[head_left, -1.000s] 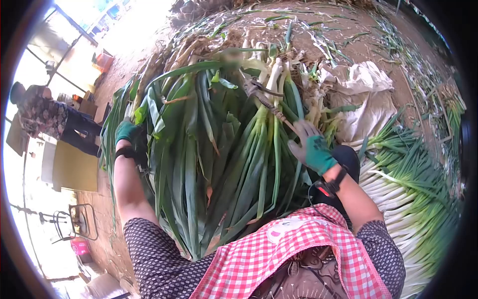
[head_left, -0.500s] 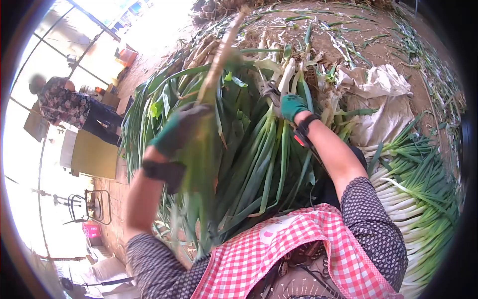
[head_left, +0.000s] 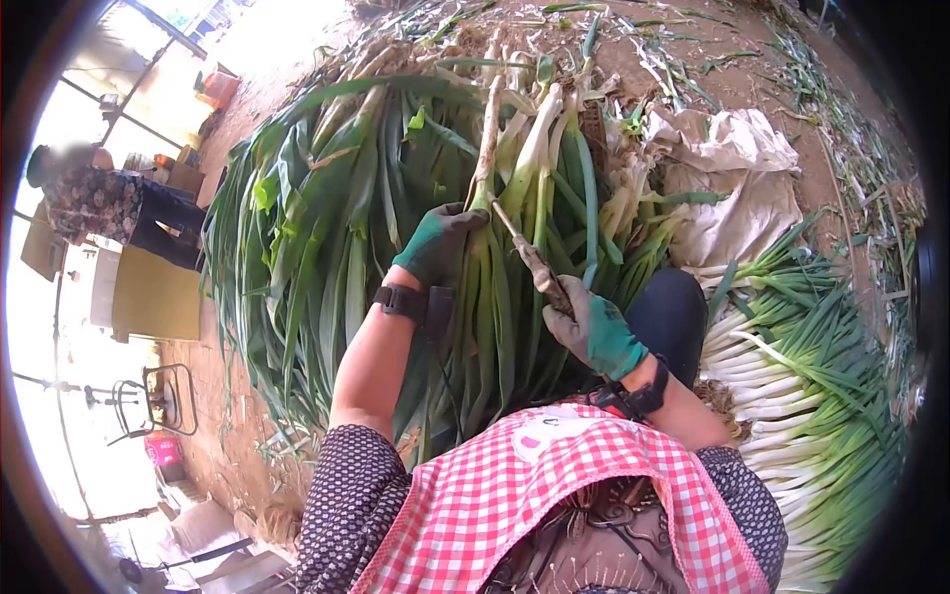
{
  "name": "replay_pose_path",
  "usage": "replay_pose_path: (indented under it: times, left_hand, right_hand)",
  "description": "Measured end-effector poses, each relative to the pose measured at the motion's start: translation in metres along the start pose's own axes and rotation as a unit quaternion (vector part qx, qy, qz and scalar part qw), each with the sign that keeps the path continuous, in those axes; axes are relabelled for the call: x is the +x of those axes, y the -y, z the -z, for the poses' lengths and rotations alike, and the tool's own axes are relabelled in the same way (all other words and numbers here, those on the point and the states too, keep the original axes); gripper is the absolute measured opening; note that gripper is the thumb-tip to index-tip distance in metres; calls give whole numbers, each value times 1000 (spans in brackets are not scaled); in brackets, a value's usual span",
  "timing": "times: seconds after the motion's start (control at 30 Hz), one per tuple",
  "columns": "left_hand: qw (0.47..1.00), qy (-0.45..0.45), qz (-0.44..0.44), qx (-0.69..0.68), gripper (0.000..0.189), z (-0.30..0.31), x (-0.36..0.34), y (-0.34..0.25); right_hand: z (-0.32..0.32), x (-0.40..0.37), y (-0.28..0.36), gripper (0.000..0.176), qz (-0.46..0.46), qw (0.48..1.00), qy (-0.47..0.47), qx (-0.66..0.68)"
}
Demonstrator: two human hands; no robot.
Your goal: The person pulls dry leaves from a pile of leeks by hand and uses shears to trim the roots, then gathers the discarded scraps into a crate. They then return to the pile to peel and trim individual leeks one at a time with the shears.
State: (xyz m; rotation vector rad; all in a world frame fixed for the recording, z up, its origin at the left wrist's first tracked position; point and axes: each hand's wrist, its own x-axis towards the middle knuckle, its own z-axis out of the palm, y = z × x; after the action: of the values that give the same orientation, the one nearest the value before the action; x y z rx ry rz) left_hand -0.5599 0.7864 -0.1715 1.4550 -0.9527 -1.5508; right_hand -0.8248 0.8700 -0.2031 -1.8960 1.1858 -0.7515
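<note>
My left hand [head_left: 442, 241], in a green and grey glove, is closed round a green onion [head_left: 487, 139]. The stalk's pale, dirt-brown root end points away from me, and its leaves hang down toward my apron. My right hand [head_left: 592, 332], gloved alike, grips a thin knife [head_left: 532, 254] with a wrapped-looking handle. The knife's narrow tip is right at the stalk, just beside my left fingertips. Under both hands spreads a big heap of untrimmed green onions [head_left: 332, 208], their roots at the far side.
Cleaned green onions [head_left: 792, 396] lie in a long row at my right. A crumpled whitish sack [head_left: 732, 178] rests beyond them on the dirt ground, amid scattered leaf scraps. At the left, another person [head_left: 99, 208] stands by a table; a metal-framed chair [head_left: 168, 401] is nearer.
My left hand has swung in with the green onion, from a blurred position to over the heap. My right hand has drawn back from the stalks toward me, and the knife now shows clearly.
</note>
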Motion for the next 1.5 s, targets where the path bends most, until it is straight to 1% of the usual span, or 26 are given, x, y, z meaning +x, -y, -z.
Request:
replay_pose_path:
  times: [0.07,0.17,0.23,0.3,0.33,0.4,0.47,0.53,0.6,0.67,0.7,0.73,0.8,0.83,0.93,1.03,1.1,1.13,1.17,1.23,1.27,1.3,1.33,1.37,1.4,1.5]
  left_hand:
    - [998,-44,2,34,30,3,1,5]
    - [992,-123,-30,15,29,-1,2,12]
    - [972,-103,-156,142,29,14,18,41]
    - [942,-99,-224,230,27,18,33,55]
    - [933,-110,-229,255,26,20,40,61]
    - [948,-117,-194,223,23,16,37,57]
    - [983,-108,-109,104,22,9,28,44]
    - [975,-112,-153,113,23,0,11,34]
    - [981,-109,-132,89,25,-6,1,26]
    - [994,-98,-46,32,28,-10,-2,23]
    - [993,-103,-55,19,30,-11,1,27]
    - [992,-107,-63,7,31,-11,8,35]
    - [990,-121,-74,9,33,-11,14,45]
    - [988,-130,-79,24,32,-13,15,49]
    - [983,-153,-89,53,33,-16,12,52]
    - [980,-169,-93,53,36,-19,10,52]
    - [979,-177,-95,44,36,-18,13,54]
    - [978,-180,-98,38,36,-16,17,58]
    - [977,-183,-100,32,35,-13,21,62]
    - [977,-177,-117,11,28,-8,28,65]
    - [977,-173,-125,-1,25,-4,33,67]
    - [931,-195,-230,208,21,7,46,77]
    - [832,-205,-320,405,18,24,62,90]
    - [790,-201,-303,493,14,20,60,88]
    - [739,-195,-290,576,12,17,58,84]
    - [819,-176,-209,504,10,8,58,84]
  right_hand:
    - [-4,0,4,37,-28,998,28,-49]
    - [-5,-9,7,34,23,998,9,-61]
    - [-4,-15,13,33,40,997,0,-67]
    - [-6,-16,13,33,41,994,-14,-99]
    - [-8,-14,10,33,35,991,-20,-126]
    - [-14,-3,-1,33,16,987,-28,-159]
    - [-18,8,-13,33,-11,985,-33,-169]
    - [-13,2,-3,33,12,987,-37,-155]
    - [-10,-9,5,32,33,987,-30,-152]
    - [-10,-3,7,32,11,986,-17,-167]
    - [-10,3,7,32,0,985,-12,-175]
    - [-10,15,4,34,-33,984,-7,-176]
    - [-16,47,-9,37,-46,983,-15,-176]
    - [-20,64,-15,38,-52,983,-20,-175]
    - [-27,119,-30,35,-42,982,-38,-182]
    - [-20,165,-24,44,-61,979,-51,-187]
    - [-19,184,-28,44,-69,979,-61,-181]
    - [-19,189,-30,43,-74,979,-66,-177]
    - [-17,181,-27,43,-62,982,-51,-172]
    - [-8,136,-8,43,-40,986,-19,-163]
    - [-8,108,-5,41,-12,987,-15,-158]
    - [-9,77,-2,39,16,988,-10,-153]
    - [-3,45,7,37,33,987,-8,-159]
    - [3,19,15,35,50,985,-7,-164]
    - [5,2,15,34,41,986,-5,-159]
    - [12,-20,10,32,11,989,0,-151]
